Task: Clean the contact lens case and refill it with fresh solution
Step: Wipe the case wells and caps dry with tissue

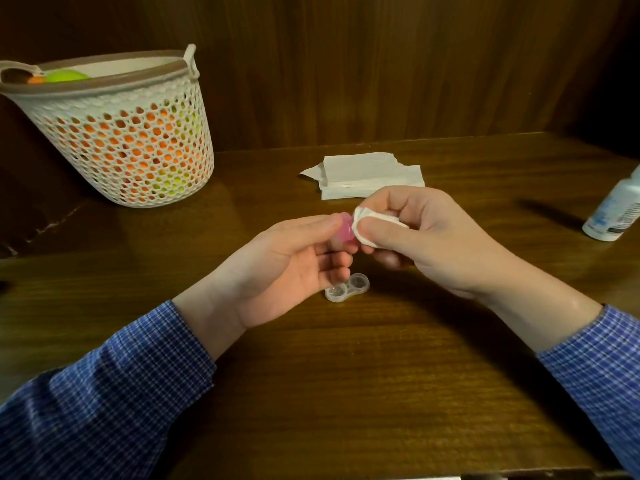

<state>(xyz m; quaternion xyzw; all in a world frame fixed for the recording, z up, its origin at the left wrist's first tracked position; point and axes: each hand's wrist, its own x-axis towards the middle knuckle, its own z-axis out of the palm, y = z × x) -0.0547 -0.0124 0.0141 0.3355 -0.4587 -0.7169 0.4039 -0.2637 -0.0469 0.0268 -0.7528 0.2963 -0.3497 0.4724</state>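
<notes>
My left hand (294, 258) pinches a small pink cap (346, 230) of the lens case between thumb and fingers, above the table. My right hand (426, 237) grips a folded white tissue (363, 225) and presses it against the pink cap. Below the hands, the clear two-well lens case base (347, 288) lies on the wooden table (346, 393) with both wells uncapped. The white solution bottle (616, 209) stands at the far right edge of the view.
A stack of white tissues (367, 174) lies behind the hands. A white perforated basket (128, 133) holding orange and green things stands at the back left. A wooden wall panel rises behind the table.
</notes>
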